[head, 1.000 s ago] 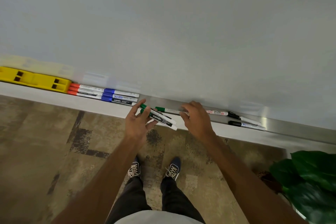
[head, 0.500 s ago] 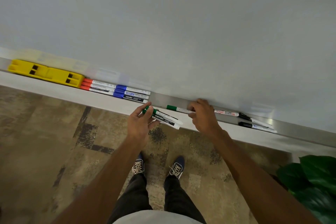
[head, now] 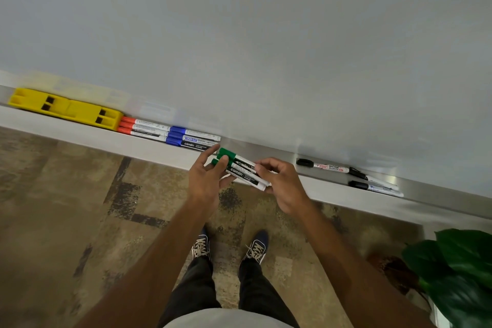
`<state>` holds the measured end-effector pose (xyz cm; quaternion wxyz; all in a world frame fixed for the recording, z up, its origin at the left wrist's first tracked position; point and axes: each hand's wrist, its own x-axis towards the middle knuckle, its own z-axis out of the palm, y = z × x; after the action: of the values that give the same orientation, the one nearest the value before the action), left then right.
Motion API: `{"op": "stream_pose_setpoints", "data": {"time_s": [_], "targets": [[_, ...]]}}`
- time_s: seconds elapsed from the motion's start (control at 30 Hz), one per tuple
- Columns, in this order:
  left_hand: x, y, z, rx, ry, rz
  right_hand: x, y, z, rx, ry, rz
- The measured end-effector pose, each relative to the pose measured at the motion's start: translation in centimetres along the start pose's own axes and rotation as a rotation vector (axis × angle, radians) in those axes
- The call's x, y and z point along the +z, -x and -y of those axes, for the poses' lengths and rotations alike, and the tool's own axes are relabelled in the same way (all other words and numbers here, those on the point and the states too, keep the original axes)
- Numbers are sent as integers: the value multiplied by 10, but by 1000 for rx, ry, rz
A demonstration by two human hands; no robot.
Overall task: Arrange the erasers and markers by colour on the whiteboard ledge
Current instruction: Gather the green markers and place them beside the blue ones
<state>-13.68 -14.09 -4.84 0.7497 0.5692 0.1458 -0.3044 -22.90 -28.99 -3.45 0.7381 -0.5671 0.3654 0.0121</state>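
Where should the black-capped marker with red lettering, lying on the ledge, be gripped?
Probably pinch the white barrel of the red-lettered marker mid-length, coming from above and the front: it lies flat along the ledge, whiteboard close behind.

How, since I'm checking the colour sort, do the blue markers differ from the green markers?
The blue markers have blue caps; the green markers have green ones. The blue markers lie side by side on the ledge, next to the red markers; the green markers are held off it by the left hand and right hand. Both groups point their caps left.
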Motion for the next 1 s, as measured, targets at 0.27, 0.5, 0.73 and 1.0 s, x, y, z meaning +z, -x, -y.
{"op": "stream_pose_setpoints", "data": {"time_s": [0.27,0.5,0.73,1.0], "targets": [[-1,-5,-7,-17,3,34,5,0,3,15,-22,-14],[0,-18,-12,-47,94,-43,6,-6,6,53,-261,-76],[1,-28,-11,-22,-12,-63,8,-17,3,58,-323,-177],[-22,-19,-23,336,-819,-187,1,-40,0,-51,-118,-269]]}}
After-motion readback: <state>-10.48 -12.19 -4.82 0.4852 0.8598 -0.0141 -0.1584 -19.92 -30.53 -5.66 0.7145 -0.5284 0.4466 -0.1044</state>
